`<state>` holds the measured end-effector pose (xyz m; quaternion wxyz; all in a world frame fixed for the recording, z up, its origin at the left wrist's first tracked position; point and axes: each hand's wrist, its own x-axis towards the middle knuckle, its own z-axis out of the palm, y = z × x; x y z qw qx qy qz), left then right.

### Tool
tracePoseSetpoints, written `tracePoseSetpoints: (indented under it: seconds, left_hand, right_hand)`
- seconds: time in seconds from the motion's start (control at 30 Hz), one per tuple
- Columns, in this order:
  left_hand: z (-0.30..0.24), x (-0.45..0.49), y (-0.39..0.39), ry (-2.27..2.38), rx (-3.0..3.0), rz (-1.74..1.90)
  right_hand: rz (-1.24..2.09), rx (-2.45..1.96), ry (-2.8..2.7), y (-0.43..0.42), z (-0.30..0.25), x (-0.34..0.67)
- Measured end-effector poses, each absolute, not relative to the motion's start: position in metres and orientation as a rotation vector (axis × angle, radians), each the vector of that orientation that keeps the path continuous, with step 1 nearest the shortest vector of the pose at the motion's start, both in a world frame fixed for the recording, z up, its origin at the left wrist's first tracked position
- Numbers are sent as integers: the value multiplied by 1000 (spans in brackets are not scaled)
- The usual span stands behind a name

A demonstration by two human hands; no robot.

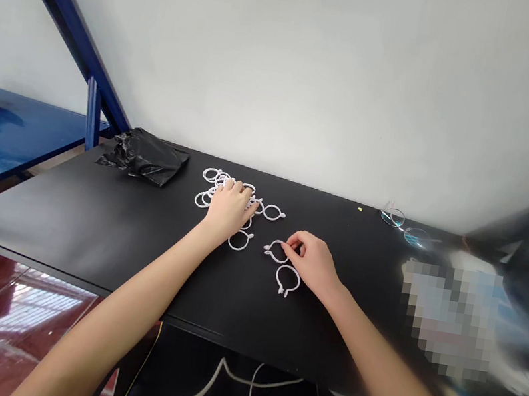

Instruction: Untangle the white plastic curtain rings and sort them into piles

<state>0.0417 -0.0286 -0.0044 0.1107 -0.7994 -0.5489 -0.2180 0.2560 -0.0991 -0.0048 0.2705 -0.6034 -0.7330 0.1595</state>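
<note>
Left hand: over ring pile, grip indeterminate | Right hand: pinching ring nearer desk front edge | Apparently two separated, pile remains

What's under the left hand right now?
Under the left hand is a cluster of thin white rings on the black tabletop. Parts of several rings show around its edges; those directly beneath are covered, so their number cannot be told.

No text, label, brand, number or sign is legible. The pixelated item at the right possibly bears print, but its obscured surface prevents any reading.
</note>
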Motion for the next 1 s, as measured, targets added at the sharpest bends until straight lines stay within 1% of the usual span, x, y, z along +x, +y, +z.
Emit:
tracePoseSetpoints:
  seconds: [0.07,0.13,0.23,0.3,0.4,0.5,0.63,0.73,0.87,1.0]
  left_hand:
    - [-1,44,-32,-1640,-2325,-669]
    - [5,50,-38,-1627,-2367,-781]
    - [14,63,-54,-1469,-2634,-1071]
    - [15,74,-66,-1347,-2844,-1177]
    - [10,87,-79,-1270,-3068,-1141]
    - [4,93,-82,-1223,-3243,-1127]
    - [8,88,-77,-1300,-3159,-1106]
    - [13,82,-74,-1306,-3076,-938]
    - [15,80,-74,-1245,-3076,-741]
    - [15,84,-78,-1272,-3109,-859]
  right_hand:
    - [471,-1602,-1917,-99,-5,256]
    - [560,-1559,-1820,-98,-5,255]
    - [738,-1427,-1653,-97,-4,252]
    - [851,-1334,-1558,-98,-4,249]
    - [962,-1239,-1483,-100,-4,243]
    - [990,-1210,-1510,-104,-1,241]
    - [831,-1226,-1493,-106,9,246]
    - [729,-1159,-1432,-107,16,252]
    - [666,-1096,-1605,-109,13,254]
    - [398,-1047,-1751,-110,6,249]
